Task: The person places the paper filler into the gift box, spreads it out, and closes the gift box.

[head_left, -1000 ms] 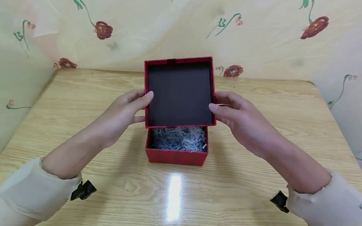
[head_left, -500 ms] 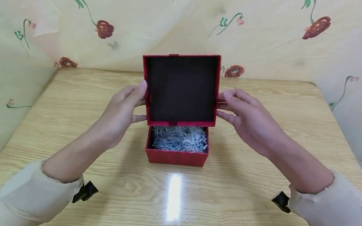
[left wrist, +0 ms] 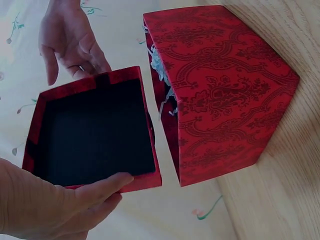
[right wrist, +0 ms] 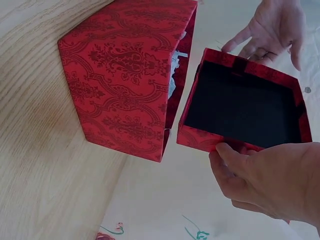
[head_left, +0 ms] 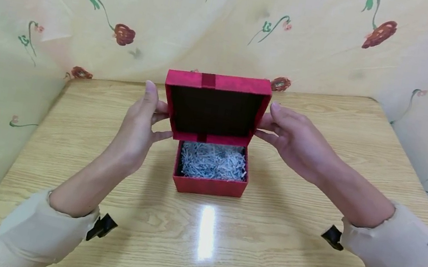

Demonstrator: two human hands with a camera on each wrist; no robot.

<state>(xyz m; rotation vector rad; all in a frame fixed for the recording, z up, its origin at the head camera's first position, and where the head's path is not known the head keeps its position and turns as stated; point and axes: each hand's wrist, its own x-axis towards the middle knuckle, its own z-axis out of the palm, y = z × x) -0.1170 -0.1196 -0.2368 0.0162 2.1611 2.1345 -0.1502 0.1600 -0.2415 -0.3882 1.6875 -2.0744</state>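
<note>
Between my two hands a red box lid (head_left: 213,113) is held up by its sides, tilted so its black inside faces me. My left hand (head_left: 134,134) has its fingertips against the lid's left side, thumb raised off it. On the opposite side, the fingertips of my right hand (head_left: 296,143) press the lid, the thumb standing near its upper corner. Just below and in front sits the red patterned box (head_left: 209,187), upright and uncovered, filled with pale shredded paper (head_left: 213,162). In the left wrist view a narrow gap separates the lid from the box (left wrist: 225,95).
A light wood-grain table (head_left: 161,238) carries the box near its middle, with a bright light reflection in front. Cream cloth printed with red flowers (head_left: 124,34) hangs behind and at both sides. Black clip-like pieces (head_left: 102,227) sit at the sleeve cuffs.
The lid has tipped so its outer far wall and dark ribbon show, uncovering more shredded paper. Both thumbs have come off the lid's edge; the box has stayed in place.
</note>
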